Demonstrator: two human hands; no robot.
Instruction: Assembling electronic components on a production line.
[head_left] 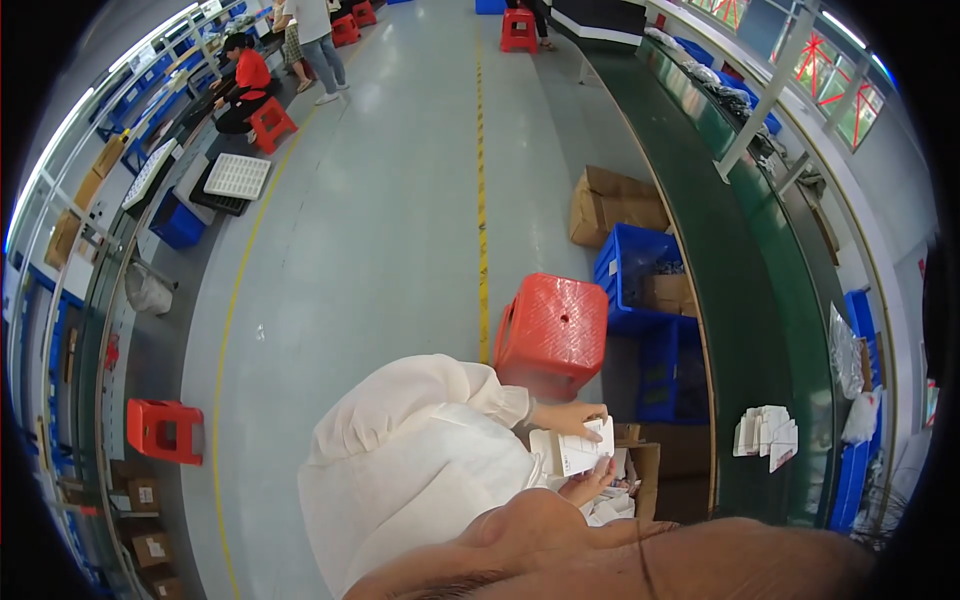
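Observation:
Between my two hands is a small stack of flat white cartons with fine dark print. My left hand comes from a white cuffed sleeve and closes over the stack's far edge. From the near side, the fingers of my right hand grip its lower edge, and the rest of that arm is hidden. Just beneath and to the right stands an open cardboard box holding more white pieces, partly covered by my hands. On the green conveyor belt at the right lies a fanned pile of similar white cartons.
A red stool stands just beyond my hands, beside stacked blue crates and a brown carton. Another red stool is at the left. Farther off, a person in red sits at the left bench. Plastic bags lie along the belt's right side.

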